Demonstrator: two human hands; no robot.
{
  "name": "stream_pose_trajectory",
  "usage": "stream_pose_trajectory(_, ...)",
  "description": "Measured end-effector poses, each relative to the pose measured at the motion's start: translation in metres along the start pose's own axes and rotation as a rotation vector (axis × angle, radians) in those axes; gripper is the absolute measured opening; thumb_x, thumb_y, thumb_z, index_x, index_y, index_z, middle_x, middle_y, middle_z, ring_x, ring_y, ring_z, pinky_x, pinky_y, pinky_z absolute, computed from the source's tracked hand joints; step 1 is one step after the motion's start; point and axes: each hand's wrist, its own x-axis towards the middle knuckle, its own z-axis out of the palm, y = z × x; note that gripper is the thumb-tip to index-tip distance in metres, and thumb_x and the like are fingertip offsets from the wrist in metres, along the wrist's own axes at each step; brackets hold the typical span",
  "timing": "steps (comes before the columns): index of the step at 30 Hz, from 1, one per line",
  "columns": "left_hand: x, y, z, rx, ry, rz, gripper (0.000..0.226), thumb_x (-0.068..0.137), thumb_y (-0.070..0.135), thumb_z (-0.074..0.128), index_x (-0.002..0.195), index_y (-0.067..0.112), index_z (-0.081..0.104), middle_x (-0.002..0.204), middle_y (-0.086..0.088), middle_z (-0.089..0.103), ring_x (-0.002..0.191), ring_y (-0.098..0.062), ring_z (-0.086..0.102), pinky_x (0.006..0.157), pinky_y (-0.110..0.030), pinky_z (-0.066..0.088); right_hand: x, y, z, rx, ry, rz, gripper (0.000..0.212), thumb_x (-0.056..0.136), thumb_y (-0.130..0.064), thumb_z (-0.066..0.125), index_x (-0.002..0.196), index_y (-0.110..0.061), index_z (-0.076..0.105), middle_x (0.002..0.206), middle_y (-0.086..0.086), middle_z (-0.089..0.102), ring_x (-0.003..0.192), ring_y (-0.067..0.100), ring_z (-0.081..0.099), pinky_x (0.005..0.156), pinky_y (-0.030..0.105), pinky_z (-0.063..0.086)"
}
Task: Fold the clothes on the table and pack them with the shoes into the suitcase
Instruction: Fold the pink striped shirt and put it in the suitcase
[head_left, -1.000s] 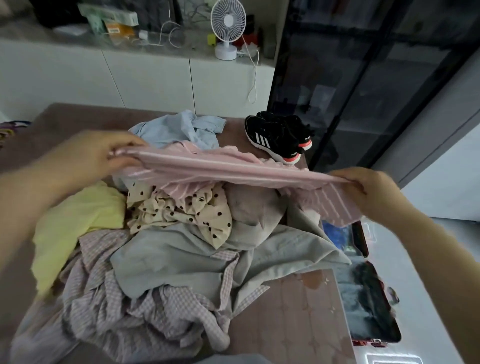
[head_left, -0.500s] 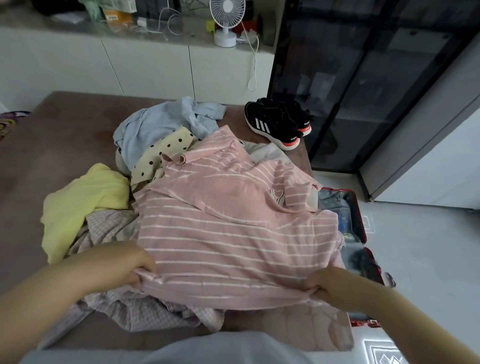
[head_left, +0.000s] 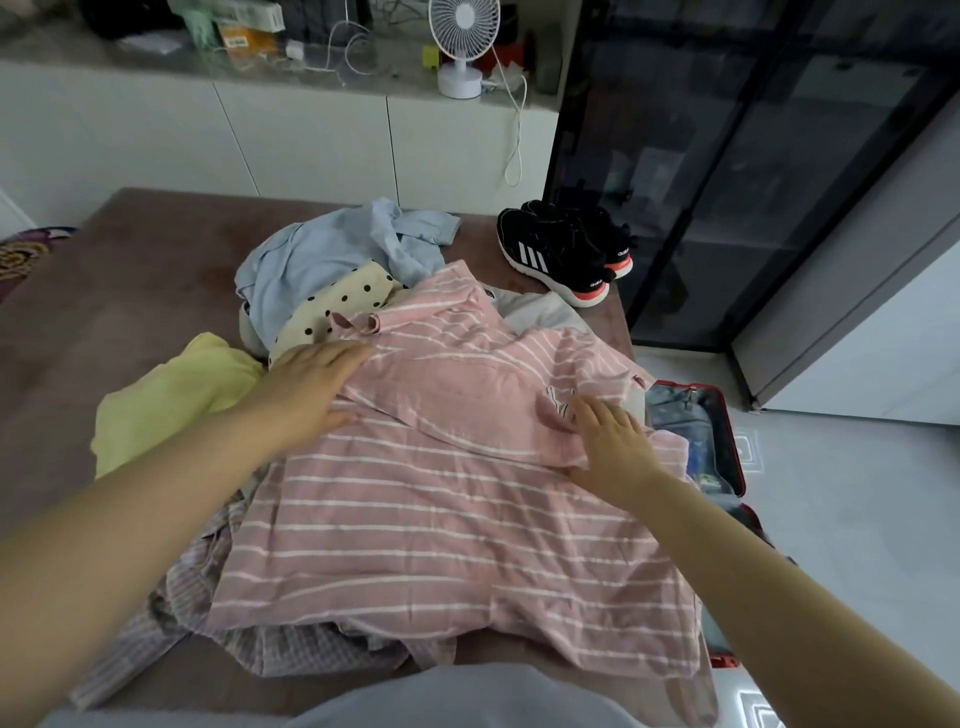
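A pink striped shirt (head_left: 431, 525) lies spread over the heap of clothes on the brown table (head_left: 130, 291). My left hand (head_left: 306, 395) presses flat on the shirt's upper left part, fingers straight. My right hand (head_left: 610, 441) lies flat on a folded-over sleeve at the shirt's right side. Under and behind the shirt are a yellow garment (head_left: 171, 395), a polka-dot piece (head_left: 337, 306), a light blue shirt (head_left: 332, 254) and a checked lilac garment (head_left: 176, 618). Black sneakers (head_left: 563, 254) stand at the table's far right corner. The red suitcase (head_left: 727, 441) lies open on the floor to the right, partly hidden.
A white cabinet with a small fan (head_left: 460, 47), cables and boxes runs behind the table. A dark glass cabinet (head_left: 753, 171) stands to the right behind the sneakers. Pale floor (head_left: 857, 519) stretches right of the suitcase.
The shirt went from held up stretched in the air to laid over the pile. Both hands let go of its hem and moved up onto its upper part, now flat.
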Motion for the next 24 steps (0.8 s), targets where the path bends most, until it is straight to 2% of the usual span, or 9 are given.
stream_pose_trajectory(2, 0.013, -0.001, 0.001, 0.053, -0.049, -0.019, 0.075, 0.085, 0.037, 0.061, 0.146, 0.024, 0.02, 0.152, 0.003, 0.024, 0.136, -0.02, 0.03, 0.109, -0.032, 0.022, 0.013, 0.009, 0.004, 0.01, -0.026, 0.058, 0.084, 0.079, -0.041, 0.064, 0.144, -0.014, 0.019, 0.145, 0.006, 0.036, 0.135, 0.024, 0.031, 0.111, 0.035, 0.02)
stream_pose_trajectory(5, 0.023, -0.007, -0.003, 0.014, -0.018, -0.02, 0.059, 0.086, 0.024, 0.061, 0.14, 0.024, 0.036, 0.146, 0.002, 0.038, 0.13, -0.02, 0.04, 0.105, -0.034, 0.029, 0.02, 0.021, 0.001, -0.109, -0.015, 0.038, 0.061, 0.082, -0.043, 0.054, 0.135, -0.018, 0.036, 0.127, 0.006, 0.055, 0.121, 0.025, 0.046, 0.103, 0.033, 0.027)
stream_pose_trajectory(7, 0.028, -0.015, -0.006, -0.113, 0.014, -0.045, 0.048, 0.085, 0.015, 0.063, 0.13, 0.022, 0.05, 0.131, -0.003, 0.054, 0.114, -0.024, 0.054, 0.095, -0.033, 0.039, 0.02, 0.026, -0.006, -0.122, 0.019, 0.015, 0.049, 0.081, -0.044, 0.041, 0.121, -0.018, 0.053, 0.111, 0.007, 0.064, 0.108, 0.026, 0.055, 0.093, 0.03, 0.032)
stream_pose_trajectory(9, 0.03, -0.017, -0.012, -0.286, -0.015, -0.086, 0.036, 0.084, 0.014, 0.065, 0.118, 0.025, 0.059, 0.107, -0.005, 0.064, 0.091, -0.024, 0.06, 0.079, -0.029, 0.044, 0.017, 0.029, -0.013, 0.02, 0.113, 0.006, 0.061, 0.07, -0.049, 0.024, 0.097, -0.012, 0.065, 0.087, 0.012, 0.069, 0.085, 0.032, 0.062, 0.076, 0.031, 0.038)
stream_pose_trajectory(12, 0.035, -0.021, -0.024, -0.453, -0.021, -0.116, 0.02, 0.081, 0.015, 0.068, 0.096, 0.029, 0.062, 0.088, 0.004, 0.062, 0.072, -0.009, 0.054, 0.06, -0.007, 0.038, 0.015, 0.037, -0.025, 0.145, 0.202, 0.066, 0.039, 0.07, -0.041, 0.033, 0.072, -0.009, 0.054, 0.069, 0.016, 0.063, 0.069, 0.035, 0.059, 0.058, 0.029, 0.033)
stream_pose_trajectory(15, 0.041, -0.021, -0.042, -0.531, 0.08, -0.075, 0.021, 0.081, 0.016, 0.067, 0.079, 0.035, 0.059, 0.087, 0.01, 0.062, 0.076, -0.003, 0.055, 0.062, 0.002, 0.035, 0.012, 0.043, -0.038, 0.15, 0.117, 0.097, 0.011, 0.08, -0.021, 0.046, 0.086, -0.012, 0.049, 0.07, 0.008, 0.053, 0.068, 0.032, 0.054, 0.056, 0.034, 0.039)
stream_pose_trajectory(17, 0.049, -0.015, -0.048, -0.553, 0.091, -0.025, 0.015, 0.084, 0.015, 0.064, 0.085, 0.029, 0.062, 0.095, 0.011, 0.063, 0.084, -0.003, 0.057, 0.076, -0.006, 0.04, 0.009, 0.048, -0.048, 0.15, 0.051, 0.103, 0.014, 0.081, -0.01, 0.05, 0.093, -0.015, 0.045, 0.075, 0.009, 0.055, 0.068, 0.03, 0.052, 0.061, 0.037, 0.045)
stream_pose_trajectory(20, 0.07, -0.007, -0.04, -0.445, -0.036, 0.051, 0.017, 0.088, 0.013, 0.058, 0.104, 0.017, 0.063, 0.108, 0.004, 0.063, 0.097, -0.015, 0.059, 0.09, -0.031, 0.046, 0.006, 0.054, -0.068, 0.184, 0.032, 0.08, 0.014, 0.081, -0.01, 0.055, 0.087, -0.016, 0.044, 0.07, -0.001, 0.051, 0.067, 0.026, 0.048, 0.064, 0.037, 0.042)
stream_pose_trajectory(24, 0.099, 0.002, -0.026, -0.108, -0.166, 0.035, 0.012, 0.093, 0.023, 0.049, 0.103, 0.025, 0.055, 0.102, 0.002, 0.06, 0.089, -0.02, 0.054, 0.074, -0.031, 0.042, 0.005, 0.057, -0.089, 0.186, 0.008, 0.035, 0.015, 0.083, -0.014, 0.057, 0.095, -0.02, 0.051, 0.078, -0.001, 0.059, 0.07, 0.019, 0.051, 0.067, 0.036, 0.042)
